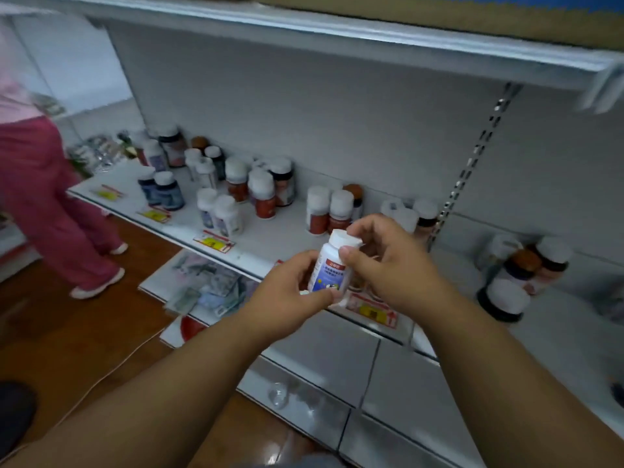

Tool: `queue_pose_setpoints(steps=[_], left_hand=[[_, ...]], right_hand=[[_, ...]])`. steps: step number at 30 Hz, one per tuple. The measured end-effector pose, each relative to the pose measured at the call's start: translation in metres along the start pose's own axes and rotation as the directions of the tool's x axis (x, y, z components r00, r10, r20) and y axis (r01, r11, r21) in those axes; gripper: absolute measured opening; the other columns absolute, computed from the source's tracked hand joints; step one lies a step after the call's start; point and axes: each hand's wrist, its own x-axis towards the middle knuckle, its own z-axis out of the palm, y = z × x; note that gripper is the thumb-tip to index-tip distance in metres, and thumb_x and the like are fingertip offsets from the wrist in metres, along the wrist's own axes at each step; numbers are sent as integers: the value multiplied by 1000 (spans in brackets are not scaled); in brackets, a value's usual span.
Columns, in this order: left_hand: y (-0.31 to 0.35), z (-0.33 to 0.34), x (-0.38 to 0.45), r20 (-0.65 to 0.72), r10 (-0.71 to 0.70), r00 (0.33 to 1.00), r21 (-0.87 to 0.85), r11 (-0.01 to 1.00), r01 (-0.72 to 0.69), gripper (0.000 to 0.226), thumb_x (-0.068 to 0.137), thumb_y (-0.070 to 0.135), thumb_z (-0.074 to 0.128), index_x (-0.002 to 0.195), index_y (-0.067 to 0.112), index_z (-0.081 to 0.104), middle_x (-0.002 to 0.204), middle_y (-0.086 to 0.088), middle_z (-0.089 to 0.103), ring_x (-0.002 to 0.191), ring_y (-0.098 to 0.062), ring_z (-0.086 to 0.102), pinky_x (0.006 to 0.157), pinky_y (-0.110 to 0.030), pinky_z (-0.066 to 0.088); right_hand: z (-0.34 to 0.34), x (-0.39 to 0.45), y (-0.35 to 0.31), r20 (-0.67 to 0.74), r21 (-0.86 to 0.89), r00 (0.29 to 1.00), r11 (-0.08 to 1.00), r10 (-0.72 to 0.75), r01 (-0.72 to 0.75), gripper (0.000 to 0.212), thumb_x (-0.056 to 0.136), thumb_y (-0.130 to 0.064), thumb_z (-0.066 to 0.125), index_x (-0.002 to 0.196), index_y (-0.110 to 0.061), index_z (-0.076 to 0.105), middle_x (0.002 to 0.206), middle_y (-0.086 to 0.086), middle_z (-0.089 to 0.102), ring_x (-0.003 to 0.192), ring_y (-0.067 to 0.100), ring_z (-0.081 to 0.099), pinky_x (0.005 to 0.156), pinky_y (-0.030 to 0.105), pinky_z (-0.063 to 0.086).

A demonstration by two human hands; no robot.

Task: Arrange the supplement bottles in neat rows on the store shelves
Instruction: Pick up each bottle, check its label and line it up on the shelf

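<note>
Only unreadable blue-label bottle [332, 265] writing.

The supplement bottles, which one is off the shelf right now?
The white bottle with the blue label: the left hand holds its base, the right hand its cap. The others stand on the shelf.

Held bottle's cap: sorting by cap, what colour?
White cap on the bottle, clearest in the head view.

This was a shop. A long white shelf [270, 238] held many pill bottles [266, 194] with white caps. Yellow price tags [214, 243] stuck along its front edge. Another shelf [304, 32] hung above, on slotted metal rails [472, 157].
</note>
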Motion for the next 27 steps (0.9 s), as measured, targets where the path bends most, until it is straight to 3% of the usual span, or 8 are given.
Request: queue_pose_setpoints(steps=[3, 9, 12, 15, 18, 20, 25, 27], left_hand=[[-14, -43, -9, -26, -48, 998, 18, 999, 49, 46, 76, 22, 68, 120, 23, 58, 108, -2, 69, 102, -23, 65, 92, -49, 51], [-39, -89, -5, -109, 9, 994, 179, 984, 11, 53, 82, 27, 72, 130, 33, 48, 114, 17, 61, 104, -2, 59, 89, -19, 48], [-53, -110, 0, -206, 34, 978, 363, 931, 44, 62, 84, 31, 72, 138, 25, 43, 125, 11, 55, 110, -4, 53, 92, -21, 46], [-61, -143, 12, -192, 67, 979, 532, 845, 47, 58, 85, 34, 70, 136, 24, 46, 127, 8, 54, 110, -5, 52, 92, -21, 43], [-69, -175, 38, -178, 142, 974, 618, 786, -1, 49, 85, 33, 69, 129, 22, 53, 121, 4, 57, 108, -7, 52, 89, -19, 39], [-76, -196, 59, -116, 210, 971, 692, 719, -73, 46, 84, 31, 69, 126, 19, 56, 118, 0, 58, 108, -14, 52, 88, -23, 39], [-88, -259, 130, 206, 423, 883, 861, 350, -369, 51, 71, 31, 74, 117, 11, 63, 112, -13, 63, 101, -37, 57, 84, -44, 47], [-87, -278, 160, 365, 343, 865, 849, 258, -461, 63, 73, 45, 71, 126, 14, 57, 121, -12, 58, 108, -36, 53, 88, -46, 44]], right_hand=[[44, 17, -14, 53, -50, 999, 999, 9, -6, 21, 80, -35, 72, 96, -39, 59, 90, -20, 66, 72, -4, 61, 67, 16, 47], [91, 49, -18, 74, -131, 997, 991, 12, -2, 38, 78, -36, 68, 116, -33, 61, 108, -12, 66, 92, 3, 63, 85, 34, 53], [109, 71, -14, 25, -189, 999, 982, -21, 25, 40, 81, -34, 64, 120, -28, 60, 112, -8, 65, 92, 3, 62, 84, 24, 50], [134, 87, -7, -3, -279, 1000, 960, -18, 16, 35, 84, -26, 61, 118, -17, 60, 109, 2, 61, 84, 10, 58, 65, 6, 41], [160, 111, -3, -21, -346, 999, 938, -35, 25, 34, 84, -26, 58, 118, -21, 57, 111, 2, 57, 85, 12, 54, 70, 19, 37], [175, 129, 0, -36, -377, 999, 926, -34, 18, 35, 82, -28, 55, 116, -30, 52, 110, -1, 55, 84, 10, 48, 72, 24, 36], [205, 165, 19, 12, -392, 989, 911, 146, -129, 42, 82, -27, 59, 123, -31, 52, 116, -3, 50, 103, 17, 53, 80, 27, 39], [211, 169, 24, 27, -406, 983, 901, 181, -155, 42, 84, -24, 62, 125, -29, 52, 113, -7, 47, 103, 15, 52, 78, 18, 37]])
